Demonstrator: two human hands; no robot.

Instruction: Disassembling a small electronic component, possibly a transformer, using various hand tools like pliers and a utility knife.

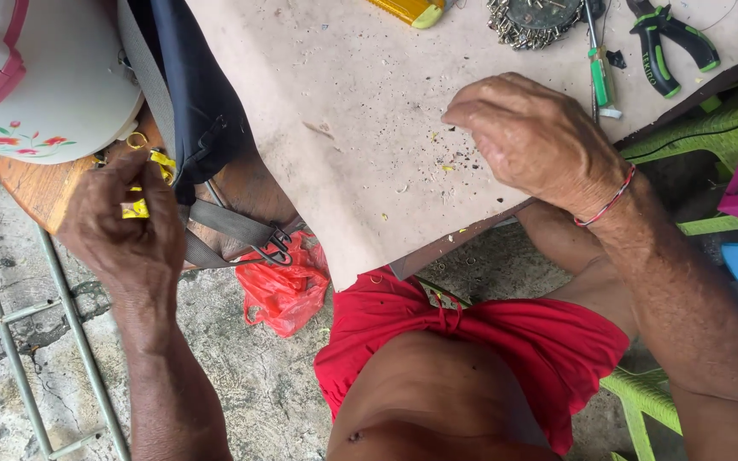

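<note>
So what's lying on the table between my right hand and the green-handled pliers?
In the head view, a green-handled screwdriver lies between the right hand and the pliers; the rest of that stretch of the brown table cover holds only dark specks.

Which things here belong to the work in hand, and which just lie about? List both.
In hand:
left hand holding small yellow pieces
right hand, closed, over the brown sheet
dark bag with grey straps beside the left hand

Lying about:
green-handled pliers
green screwdriver
dish of small metal parts
white flowered container
red plastic bag
</note>
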